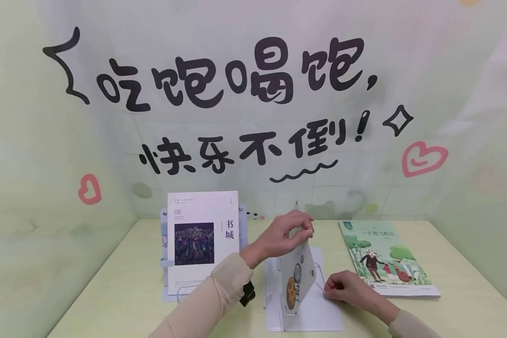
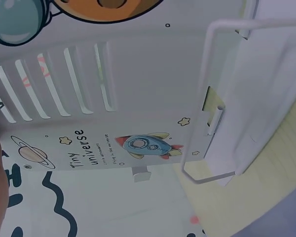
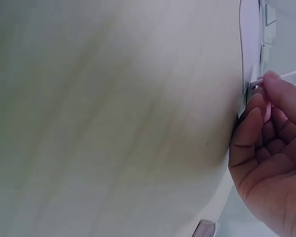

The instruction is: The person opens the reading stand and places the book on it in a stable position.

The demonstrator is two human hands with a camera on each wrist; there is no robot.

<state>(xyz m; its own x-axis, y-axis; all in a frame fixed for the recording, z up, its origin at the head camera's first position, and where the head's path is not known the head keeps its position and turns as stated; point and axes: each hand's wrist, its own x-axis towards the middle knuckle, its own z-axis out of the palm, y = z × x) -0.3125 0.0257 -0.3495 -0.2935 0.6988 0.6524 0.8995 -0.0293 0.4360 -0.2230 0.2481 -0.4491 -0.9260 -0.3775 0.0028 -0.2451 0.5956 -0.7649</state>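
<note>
A white metal book stand [image 1: 302,277] printed with space cartoons stands partly unfolded in the middle of the table, its panel raised steeply from the flat base. At the panel's upper part, my left hand [image 1: 286,233] grips it with curled fingers; the left wrist view shows only a strip of that hand. The panel [image 2: 153,74] carries slots, a rocket and the words "Tiny universe". Low on the right, my right hand [image 1: 349,290] pinches the stand's bent wire support [image 2: 203,94] between thumb and fingers. In the right wrist view, the wire's end [image 3: 256,83] shows at the fingertips.
To the left, a second book stand [image 1: 165,277] holds a white book [image 1: 226,253] upright. A green illustrated book [image 1: 382,253] lies flat on the right. Printed fabric walls [image 1: 253,197] enclose the pale wooden table [image 1: 114,291] at the back and sides.
</note>
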